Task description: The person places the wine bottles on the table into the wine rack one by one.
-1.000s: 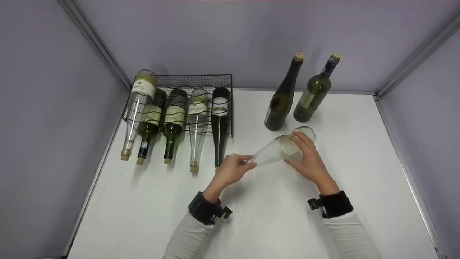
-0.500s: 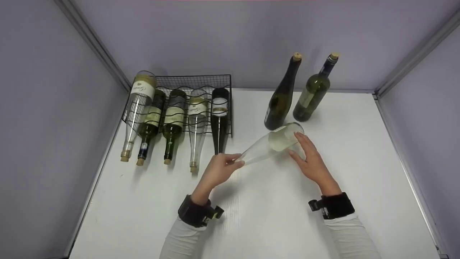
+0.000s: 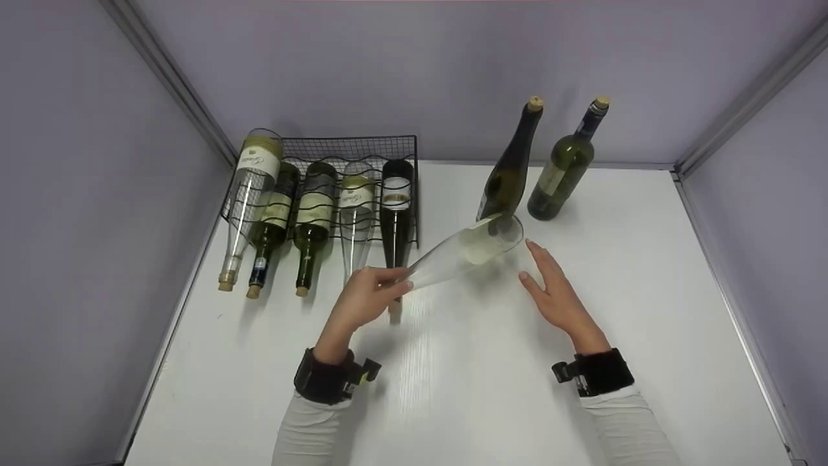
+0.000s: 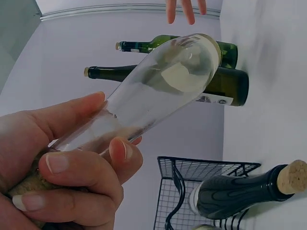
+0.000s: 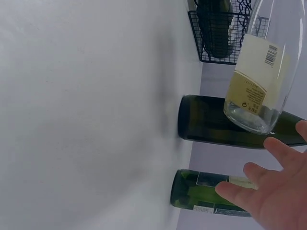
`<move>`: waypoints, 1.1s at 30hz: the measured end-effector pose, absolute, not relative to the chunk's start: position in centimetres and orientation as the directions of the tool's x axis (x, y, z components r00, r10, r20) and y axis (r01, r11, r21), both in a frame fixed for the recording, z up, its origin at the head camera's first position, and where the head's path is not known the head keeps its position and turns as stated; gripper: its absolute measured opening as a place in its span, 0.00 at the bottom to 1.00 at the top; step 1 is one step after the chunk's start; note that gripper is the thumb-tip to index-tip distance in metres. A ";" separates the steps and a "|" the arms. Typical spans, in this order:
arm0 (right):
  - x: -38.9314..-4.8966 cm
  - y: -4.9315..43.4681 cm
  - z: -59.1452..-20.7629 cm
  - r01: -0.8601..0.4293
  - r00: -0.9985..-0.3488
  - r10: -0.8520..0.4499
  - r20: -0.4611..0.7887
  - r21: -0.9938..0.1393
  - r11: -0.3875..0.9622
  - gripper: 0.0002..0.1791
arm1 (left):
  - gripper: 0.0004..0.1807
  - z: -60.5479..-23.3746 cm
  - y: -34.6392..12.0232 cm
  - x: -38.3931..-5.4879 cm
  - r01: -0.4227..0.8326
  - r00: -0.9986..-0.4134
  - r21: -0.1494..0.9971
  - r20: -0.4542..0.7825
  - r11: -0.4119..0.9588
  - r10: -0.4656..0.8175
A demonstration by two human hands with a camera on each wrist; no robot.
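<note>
On the white tabletop [image 3: 479, 401], a black wire rack [image 3: 416, 188] is holding green and clear bottles [image 3: 315, 210]. I am watching a clear glass bottle [image 3: 449, 260] tilting in the air above the table, the left hand [image 3: 362, 298] gripping its neck, the right hand [image 3: 557, 294] hovering beside its base, fingers extended and free. Only my right wrist feed is showing the label's barcode [image 5: 271, 55]; only the left, a brown cork [image 4: 31, 186] within the grip.
</note>
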State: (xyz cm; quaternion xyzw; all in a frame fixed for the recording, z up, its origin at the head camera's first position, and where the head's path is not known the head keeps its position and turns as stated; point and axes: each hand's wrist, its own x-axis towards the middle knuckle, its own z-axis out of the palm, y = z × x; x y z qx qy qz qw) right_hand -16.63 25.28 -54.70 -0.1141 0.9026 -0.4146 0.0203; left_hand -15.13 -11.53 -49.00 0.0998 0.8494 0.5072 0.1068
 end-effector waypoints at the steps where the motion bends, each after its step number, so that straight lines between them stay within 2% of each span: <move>1: -16.6 25.2 -54.7 -0.187 -0.973 -0.225 0.053 -0.752 0.632 0.36 | 0.20 -48.9 -11.7 -15.1 0.067 -0.959 0.882 -0.072 0.466 0.275; 7: -16.9 25.1 -54.9 -0.180 -0.971 -0.235 0.035 -0.754 0.632 0.35 | 0.19 -48.5 -13.0 -15.0 0.094 -0.970 0.873 -0.028 0.478 0.241; 18: -17.1 24.3 -54.8 -0.204 -0.967 -0.248 0.055 -0.751 0.629 0.35 | 0.20 -47.9 -14.4 -14.7 0.053 -0.991 0.875 -0.014 0.481 0.134; 33: -18.5 20.7 -54.1 -0.289 -0.938 -0.337 0.083 -0.723 0.627 0.34 | 0.20 -48.5 -13.7 -14.6 0.014 -0.998 0.919 0.035 0.393 -0.046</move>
